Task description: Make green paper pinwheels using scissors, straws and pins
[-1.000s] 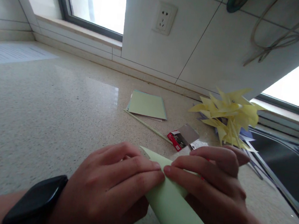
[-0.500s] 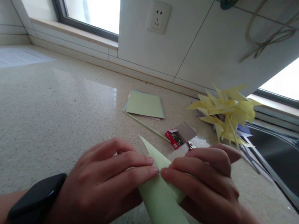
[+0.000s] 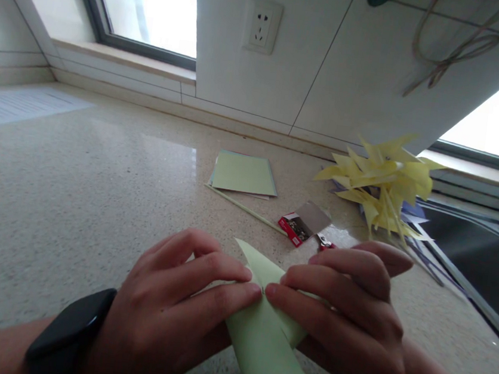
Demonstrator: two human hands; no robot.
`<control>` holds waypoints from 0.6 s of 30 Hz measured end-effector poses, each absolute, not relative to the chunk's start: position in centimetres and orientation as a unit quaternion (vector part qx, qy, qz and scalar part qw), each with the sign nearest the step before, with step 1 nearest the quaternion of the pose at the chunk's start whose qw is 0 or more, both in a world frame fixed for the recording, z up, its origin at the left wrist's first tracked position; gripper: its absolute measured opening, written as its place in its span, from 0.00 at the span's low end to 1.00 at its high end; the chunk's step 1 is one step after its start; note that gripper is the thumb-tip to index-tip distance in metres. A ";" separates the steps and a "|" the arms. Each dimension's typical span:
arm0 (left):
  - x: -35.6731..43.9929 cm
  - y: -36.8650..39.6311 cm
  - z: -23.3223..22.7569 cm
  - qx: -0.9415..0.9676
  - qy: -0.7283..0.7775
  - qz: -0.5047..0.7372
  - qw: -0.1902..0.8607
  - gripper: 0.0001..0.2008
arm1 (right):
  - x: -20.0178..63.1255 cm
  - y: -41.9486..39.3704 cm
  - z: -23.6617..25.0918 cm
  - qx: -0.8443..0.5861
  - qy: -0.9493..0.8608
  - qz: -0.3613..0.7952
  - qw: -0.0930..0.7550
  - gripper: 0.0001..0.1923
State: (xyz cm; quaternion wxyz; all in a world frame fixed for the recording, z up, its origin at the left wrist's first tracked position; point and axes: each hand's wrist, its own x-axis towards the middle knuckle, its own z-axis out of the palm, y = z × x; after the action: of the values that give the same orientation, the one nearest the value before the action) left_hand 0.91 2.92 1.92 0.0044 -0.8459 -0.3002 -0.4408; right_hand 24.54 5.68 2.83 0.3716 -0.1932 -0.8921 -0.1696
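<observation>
A light green paper pinwheel (image 3: 266,333) is held close to me, its blades curled in toward the middle. My left hand (image 3: 172,310), with a black band on the wrist, pinches it just left of the centre. From the other side my right hand (image 3: 344,306) presses its fingertips on the paper, nearly touching the left ones. A small dark spot shows between the fingertips; I cannot make out what it is. Both thumbs are hidden under the paper.
Beyond my hands lie a stack of green paper squares (image 3: 245,173), a thin green stick (image 3: 249,211), an opened red box (image 3: 297,228) and red-handled scissors (image 3: 325,242). Yellow paper pinwheels (image 3: 383,178) are piled near the sink (image 3: 471,251). A printed sheet (image 3: 20,104) lies far left.
The view has shifted slightly. Both hands keep their hold on the paper, and the fingertips have moved a little around its centre.
</observation>
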 end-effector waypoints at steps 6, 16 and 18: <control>1.0 2.9 1.5 -0.842 -0.298 -0.449 -0.005 0.05 | 24.5 5.5 3.2 -0.199 -0.900 -0.163 0.352 0.08; 1.0 4.1 0.4 -0.835 -0.334 -0.437 -0.006 0.12 | 25.0 6.7 3.1 -0.258 -0.871 -0.209 0.362 0.04; 0.8 4.5 0.4 -0.831 -0.350 -0.431 -0.020 0.12 | 25.1 7.2 3.1 -0.266 -0.867 -0.221 0.358 0.04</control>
State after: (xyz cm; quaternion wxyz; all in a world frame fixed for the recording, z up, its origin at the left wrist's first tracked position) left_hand 0.78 4.51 0.37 -0.0197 -0.8313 -0.3500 -0.4313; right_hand 25.08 7.19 3.10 0.3584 -0.2656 -0.8672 -0.2213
